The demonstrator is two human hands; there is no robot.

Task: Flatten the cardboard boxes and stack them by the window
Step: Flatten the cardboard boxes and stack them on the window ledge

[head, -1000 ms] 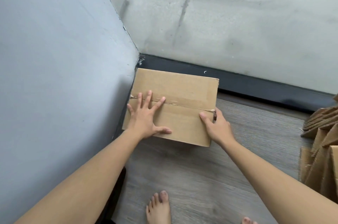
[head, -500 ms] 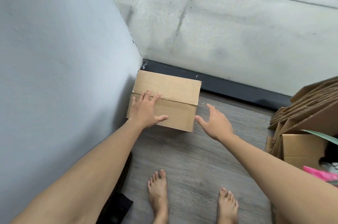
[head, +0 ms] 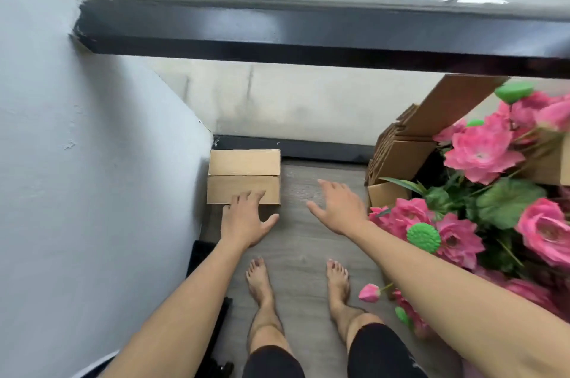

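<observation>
A closed brown cardboard box [head: 243,175] sits on the floor in the corner, against the grey wall and the window's lower frame. My left hand [head: 245,219] hovers with spread fingers over its near edge; whether it touches the box I cannot tell. Off to the box's right, my right hand [head: 337,208] is held above the floor with its fingers straight, holding nothing. Several flattened cardboard pieces [head: 404,146] lean together at the right by the window.
Pink artificial flowers [head: 481,155] with green leaves crowd the right side, over a small open box [head: 385,195]. A black window rail [head: 308,35] crosses above. The grey wall [head: 92,162] bounds the left. My bare feet [head: 259,279] stand on grey wood flooring.
I have risen and drawn back, so the box looks smaller and farther. My right hand left the box's right edge and moved away; my left hand slid back from the taped top.
</observation>
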